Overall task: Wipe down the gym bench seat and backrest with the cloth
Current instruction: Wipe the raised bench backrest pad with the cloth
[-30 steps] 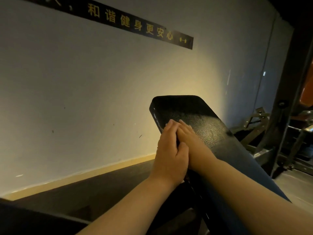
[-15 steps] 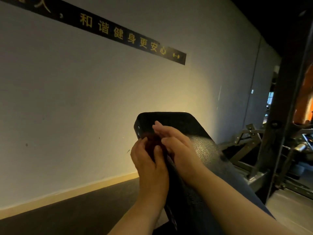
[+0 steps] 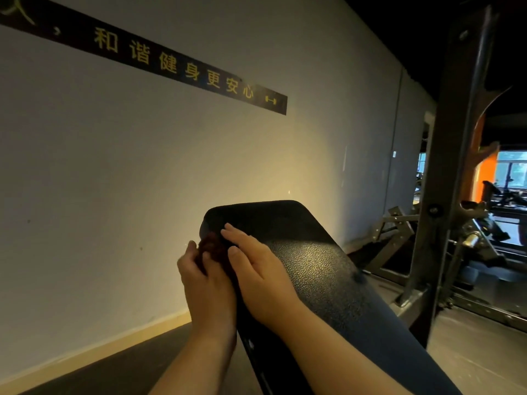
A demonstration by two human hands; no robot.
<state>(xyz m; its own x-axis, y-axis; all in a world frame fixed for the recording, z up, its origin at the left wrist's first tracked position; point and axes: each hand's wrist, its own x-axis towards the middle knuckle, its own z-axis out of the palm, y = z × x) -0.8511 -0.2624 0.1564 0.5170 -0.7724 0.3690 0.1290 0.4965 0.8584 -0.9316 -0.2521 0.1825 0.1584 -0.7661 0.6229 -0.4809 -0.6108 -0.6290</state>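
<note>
My left grip (image 3: 209,286) is curled round the cloth (image 3: 213,248), a dark reddish wad bunched between my thumb and fingers. It holds the cloth against the left edge of the backrest (image 3: 313,269), just below the rounded top corner. My right grip (image 3: 258,276) lies spread flat on the black, grained pad beside it, fingers straight and close together, pointing up the slope. Its fingertips reach the cloth's right side, though I cannot tell whether they press on it or only touch. The two sit side by side, my right thumb just beside my left knuckles.

The backrest is tilted and rises away from me, its top end near the wall (image 3: 114,181). A patch of warm light falls on the pad to the right of my right grip and on the wall behind. High on the wall runs a long dark sign (image 3: 176,67) with yellow characters and a small dumbbell mark at its right end. A pale skirting board (image 3: 114,346) meets the dark floor (image 3: 128,374) on the left. On the right stands a dark steel upright (image 3: 445,195), with a grey machine frame (image 3: 399,232) low behind it and an orange column (image 3: 486,172) further back.
</note>
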